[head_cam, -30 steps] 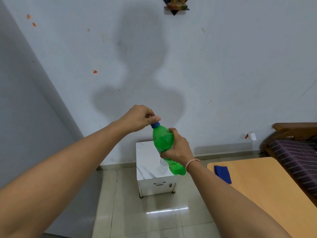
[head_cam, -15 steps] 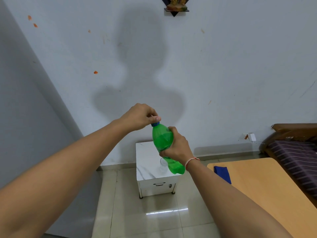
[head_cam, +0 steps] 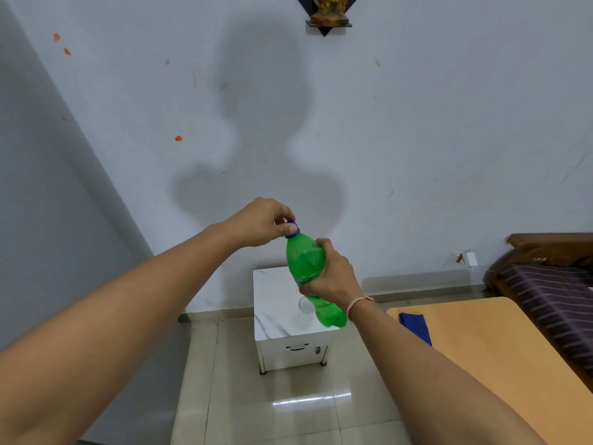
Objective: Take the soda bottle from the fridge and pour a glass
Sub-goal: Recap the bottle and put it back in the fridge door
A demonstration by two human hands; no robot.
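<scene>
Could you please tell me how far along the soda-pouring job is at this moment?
Done: the bottle is out of the fridge, gripped by the right hand. In hand: the left hand pinches the blue cap, which is on the neck. Left: uncapping and pouring; the glass on the white cabinet looks empty.

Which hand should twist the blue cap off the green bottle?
The left hand: its fingers already pinch the blue cap. The right hand is wrapped around the green bottle, steadying it.

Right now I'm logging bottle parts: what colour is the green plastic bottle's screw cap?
Blue, on the green plastic bottle's screw cap; head view.
</scene>
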